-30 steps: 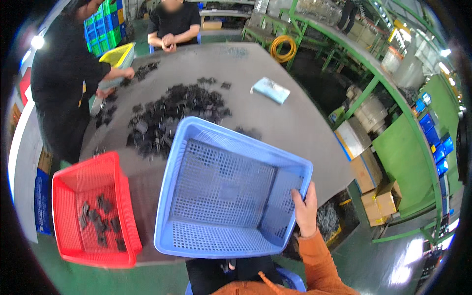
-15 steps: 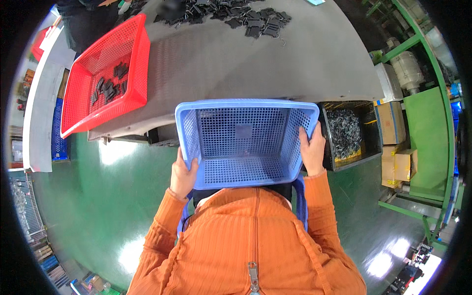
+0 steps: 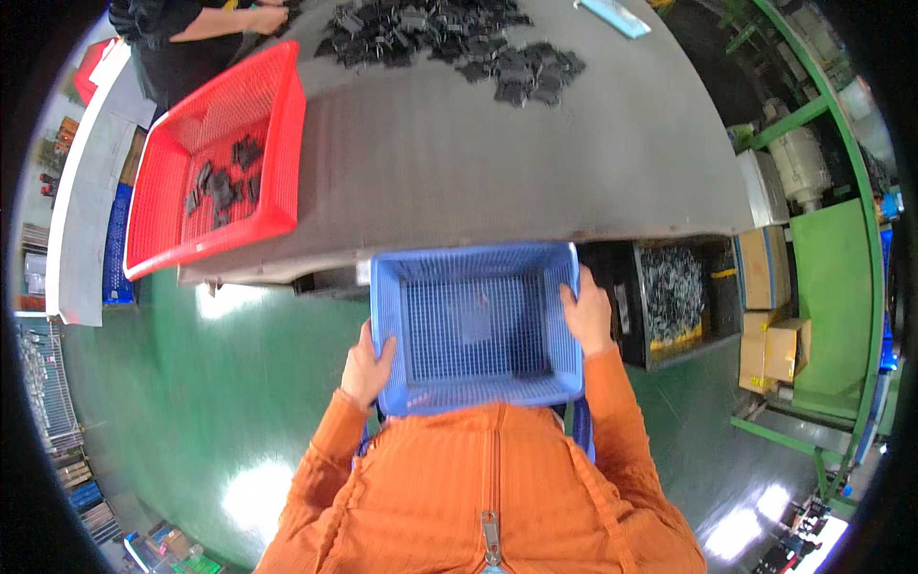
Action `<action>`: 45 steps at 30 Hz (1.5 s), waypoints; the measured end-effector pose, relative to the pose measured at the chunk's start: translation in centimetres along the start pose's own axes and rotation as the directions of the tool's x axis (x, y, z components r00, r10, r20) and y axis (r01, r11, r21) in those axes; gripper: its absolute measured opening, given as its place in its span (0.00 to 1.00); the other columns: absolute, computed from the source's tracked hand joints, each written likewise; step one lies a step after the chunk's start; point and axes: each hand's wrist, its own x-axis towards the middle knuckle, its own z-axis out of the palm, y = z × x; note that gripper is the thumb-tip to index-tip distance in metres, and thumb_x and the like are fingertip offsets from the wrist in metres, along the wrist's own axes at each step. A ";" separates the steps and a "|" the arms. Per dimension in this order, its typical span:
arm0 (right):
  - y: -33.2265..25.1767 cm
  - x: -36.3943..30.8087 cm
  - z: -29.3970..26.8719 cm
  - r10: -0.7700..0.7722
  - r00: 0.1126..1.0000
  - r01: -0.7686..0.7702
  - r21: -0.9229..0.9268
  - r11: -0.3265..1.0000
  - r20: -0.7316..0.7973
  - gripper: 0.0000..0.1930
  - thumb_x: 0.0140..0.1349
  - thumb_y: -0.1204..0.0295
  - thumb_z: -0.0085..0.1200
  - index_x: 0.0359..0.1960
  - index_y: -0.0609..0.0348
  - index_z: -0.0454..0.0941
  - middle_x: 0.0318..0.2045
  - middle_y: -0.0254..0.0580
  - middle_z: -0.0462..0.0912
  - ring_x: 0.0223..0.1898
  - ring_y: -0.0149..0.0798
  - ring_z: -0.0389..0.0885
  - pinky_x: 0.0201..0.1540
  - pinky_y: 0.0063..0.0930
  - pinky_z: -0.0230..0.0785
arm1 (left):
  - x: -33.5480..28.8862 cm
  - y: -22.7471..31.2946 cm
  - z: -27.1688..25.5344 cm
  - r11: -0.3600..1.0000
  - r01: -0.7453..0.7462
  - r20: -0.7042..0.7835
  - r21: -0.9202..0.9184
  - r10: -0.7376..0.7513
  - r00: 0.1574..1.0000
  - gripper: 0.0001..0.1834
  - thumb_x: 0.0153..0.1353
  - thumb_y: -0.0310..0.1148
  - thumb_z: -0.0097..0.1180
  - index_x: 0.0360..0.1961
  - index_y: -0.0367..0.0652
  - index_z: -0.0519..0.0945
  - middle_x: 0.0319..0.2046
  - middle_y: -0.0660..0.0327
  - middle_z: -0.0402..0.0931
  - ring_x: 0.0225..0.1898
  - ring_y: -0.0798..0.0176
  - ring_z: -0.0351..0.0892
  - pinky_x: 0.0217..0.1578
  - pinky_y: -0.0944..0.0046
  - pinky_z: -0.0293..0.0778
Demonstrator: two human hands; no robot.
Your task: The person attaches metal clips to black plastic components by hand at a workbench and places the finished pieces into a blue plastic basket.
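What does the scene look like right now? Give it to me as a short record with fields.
left hand: grips the left rim of the blue basket
right hand: grips the basket's right rim
blue basket: empty, held in front of the body, below the table's edge
table: grey top
red basket: at the table's left end, a few black parts inside
black parts: loose heap at the far side
dark bin: on the floor, right, holding metal parts
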 end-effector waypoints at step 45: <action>-15.2 28.7 -8.0 -0.350 0.913 0.267 0.342 0.901 0.210 0.12 0.54 0.66 0.59 0.38 0.58 0.80 0.21 0.34 0.78 0.17 0.24 0.69 0.23 0.20 0.64 | 37.8 17.6 -4.6 0.899 -0.361 -0.499 0.248 0.438 0.748 0.16 0.52 0.31 0.59 0.44 0.44 0.78 0.30 0.57 0.79 0.33 0.57 0.79 0.37 0.61 0.73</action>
